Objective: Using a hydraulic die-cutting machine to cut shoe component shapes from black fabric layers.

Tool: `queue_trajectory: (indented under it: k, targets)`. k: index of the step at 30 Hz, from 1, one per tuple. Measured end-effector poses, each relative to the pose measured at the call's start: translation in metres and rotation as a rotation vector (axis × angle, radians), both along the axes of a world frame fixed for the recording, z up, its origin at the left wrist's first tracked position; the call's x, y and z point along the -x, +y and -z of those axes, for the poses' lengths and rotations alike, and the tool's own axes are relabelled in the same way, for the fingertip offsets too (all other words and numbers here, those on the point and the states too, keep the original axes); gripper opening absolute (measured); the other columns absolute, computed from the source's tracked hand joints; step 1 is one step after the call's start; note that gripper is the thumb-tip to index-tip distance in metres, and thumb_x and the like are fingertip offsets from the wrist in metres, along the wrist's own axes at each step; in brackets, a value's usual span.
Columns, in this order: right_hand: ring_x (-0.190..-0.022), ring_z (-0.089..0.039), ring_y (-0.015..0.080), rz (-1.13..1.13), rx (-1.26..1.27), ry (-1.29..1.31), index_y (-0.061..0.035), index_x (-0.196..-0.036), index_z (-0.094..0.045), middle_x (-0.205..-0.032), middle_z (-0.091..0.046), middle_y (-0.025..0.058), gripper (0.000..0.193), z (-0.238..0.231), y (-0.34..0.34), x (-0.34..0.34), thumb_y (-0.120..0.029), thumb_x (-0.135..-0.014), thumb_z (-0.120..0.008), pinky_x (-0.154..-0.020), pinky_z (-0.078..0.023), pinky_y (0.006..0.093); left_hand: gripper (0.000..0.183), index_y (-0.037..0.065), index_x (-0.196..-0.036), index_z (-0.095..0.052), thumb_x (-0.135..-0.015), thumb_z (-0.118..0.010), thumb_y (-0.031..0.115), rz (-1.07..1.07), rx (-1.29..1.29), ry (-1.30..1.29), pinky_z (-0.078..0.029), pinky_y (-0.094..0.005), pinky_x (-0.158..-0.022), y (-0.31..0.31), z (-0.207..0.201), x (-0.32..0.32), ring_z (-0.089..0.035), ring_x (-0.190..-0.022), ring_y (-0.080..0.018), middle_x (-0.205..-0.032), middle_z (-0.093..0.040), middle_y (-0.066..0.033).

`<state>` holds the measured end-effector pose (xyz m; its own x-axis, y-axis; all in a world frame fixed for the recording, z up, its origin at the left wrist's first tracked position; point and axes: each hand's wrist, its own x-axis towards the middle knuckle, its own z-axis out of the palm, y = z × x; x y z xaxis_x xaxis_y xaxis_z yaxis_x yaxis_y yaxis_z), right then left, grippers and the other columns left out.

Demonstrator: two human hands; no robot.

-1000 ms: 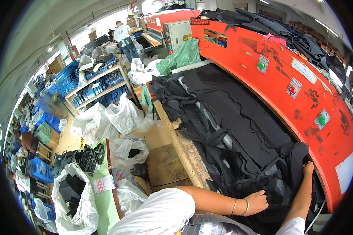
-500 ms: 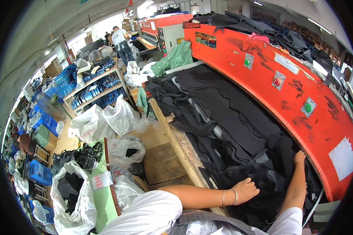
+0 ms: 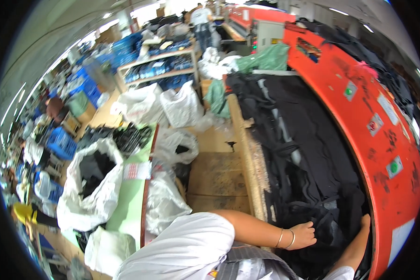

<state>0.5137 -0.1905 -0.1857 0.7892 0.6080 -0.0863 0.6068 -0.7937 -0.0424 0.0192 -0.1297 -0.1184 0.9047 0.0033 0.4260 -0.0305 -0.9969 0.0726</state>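
Black fabric sheets (image 3: 303, 135) with wavy cut edges and loose strips cover the long bed beneath the red machine (image 3: 382, 116). Two thin bangles circle the wrist of my left hand (image 3: 303, 236), whose fingers are curled on bunched black fabric near the front of the bed. To its right, my right hand (image 3: 366, 223) grips the fabric's edge close beside the machine's lower rim, its fingertips partly hidden. Both forearms reach in from the lower edge.
A worn wooden rail (image 3: 247, 158) borders the bed on the left. Beyond it are white sacks (image 3: 182, 105), a green-topped table (image 3: 130, 205) and an open bag (image 3: 88, 186) of black scraps. A shelf (image 3: 158, 72) and another person (image 3: 201, 28) are farther back.
The view has swung left, so the machine and bed sit farther right and more of the floor's left side shows. Both hands stay on the black fabric, with little shift.
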Motion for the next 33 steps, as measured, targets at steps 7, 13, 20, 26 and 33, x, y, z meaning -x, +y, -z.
queue_trajectory:
  k: [7, 13, 20, 26, 33]
  targets:
    - [-0.103, -0.055, 0.0357, -0.379, -0.520, -0.050, 0.0068, -0.112, -0.055, -0.102, -0.057, 0.0242, 0.034, -0.056, -0.120, -0.051, -0.022, -0.095, -0.046, -0.093, -0.042, 0.0396, 0.008, 0.016, -0.071, -0.066, -0.073, -0.059, 0.019, 0.120, 0.045, 0.068, -0.039, -0.0331, -0.080, -0.006, -0.041, -0.009, -0.059, -0.083, -0.0156, -0.074, -0.063, 0.0025]
    - [-0.146, -0.009, 0.0314, -0.294, -0.301, 0.557, 0.0073, -0.148, -0.011, -0.155, -0.013, 0.0262, 0.125, -0.145, -0.008, 0.138, -0.048, -0.061, -0.082, -0.118, -0.011, 0.0383, 0.005, 0.015, -0.073, -0.065, -0.068, -0.064, 0.014, 0.067, 0.047, 0.193, -0.039, -0.0353, -0.084, 0.029, -0.054, -0.021, -0.057, -0.091, -0.0189, -0.083, -0.062, -0.0007]
    - [-0.104, -0.062, 0.0351, -0.099, -0.258, 0.081, -0.0058, -0.124, -0.054, -0.108, -0.066, 0.0193, 0.063, -0.150, -0.034, 0.211, -0.023, -0.068, -0.076, -0.087, -0.051, 0.0431, 0.012, 0.009, -0.078, -0.066, -0.066, -0.067, 0.011, 0.157, -0.080, 0.122, -0.016, -0.0489, -0.115, 0.025, -0.071, -0.063, -0.025, -0.142, -0.0320, -0.148, -0.035, -0.0187]
    - [-0.083, -0.064, 0.0353, -0.706, -0.318, 0.098, -0.0040, -0.084, -0.063, -0.082, -0.065, 0.0154, 0.026, -0.160, -0.053, 0.294, -0.017, -0.063, -0.072, -0.073, -0.052, 0.0450, 0.009, 0.011, -0.077, -0.068, -0.076, -0.061, 0.016, 0.227, -0.278, 0.033, -0.011, -0.0440, -0.117, 0.027, -0.072, -0.059, -0.018, -0.145, -0.0319, -0.154, -0.025, -0.0198]
    - [-0.093, -0.066, 0.0328, -0.767, -0.176, 0.459, -0.0038, -0.120, -0.062, -0.103, -0.068, 0.0202, 0.053, -0.165, -0.047, 0.280, -0.021, -0.071, -0.073, -0.083, -0.052, 0.0388, 0.020, 0.018, -0.085, -0.071, -0.066, -0.068, 0.015, 0.267, -0.139, 0.292, -0.040, -0.0356, -0.082, 0.035, -0.050, -0.066, -0.059, -0.096, -0.0242, -0.094, -0.063, -0.0084]
